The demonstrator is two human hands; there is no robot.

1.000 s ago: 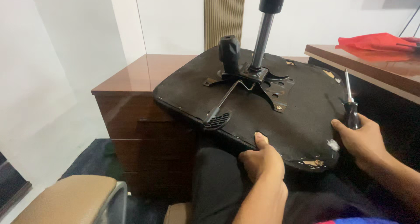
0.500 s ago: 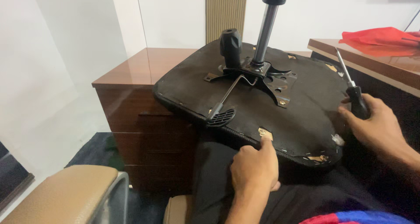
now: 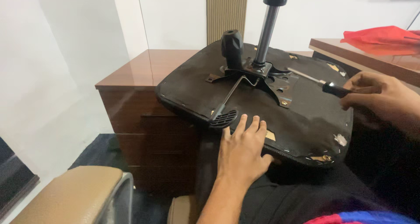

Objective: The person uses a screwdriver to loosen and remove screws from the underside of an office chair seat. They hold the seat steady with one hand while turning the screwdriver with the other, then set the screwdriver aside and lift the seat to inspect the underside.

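1. The chrome post (image 3: 267,31) standing up from the middle of the upturned chair seat (image 3: 297,119) is running out of the top of the picture, so its upper end is cut off.
2. The red cloth (image 3: 378,35) on the desk (image 3: 372,60) at the right is cut by the right edge, and only a strip of the desk top is showing.
3. The screwdriver (image 3: 321,84) is partly hidden: its dark handle is disappearing into the right hand (image 3: 380,97), and only the metal shaft and the front of the handle are showing.
4. The right hand is closing around that handle, fingers curled tight, with the shaft pointing left towards the black metal plate (image 3: 262,77) bolted to the seat; the tip is lying at the plate's right side, though whether it is touching a screw is too small to tell.
5. The left hand (image 3: 240,152) is lying flat, fingers spread and holding nothing, on the near edge of the seat; its fingertips are just beside the black paddle lever (image 3: 223,117).
6. The seat is resting bottom-up, partly on the wooden cabinet (image 3: 140,73) and partly over the person's lap.
7. A black knob (image 3: 231,47) is standing just left of the post.
8. A tan padded armrest (image 3: 61,193) is showing at the lower left, cut by the bottom edge.
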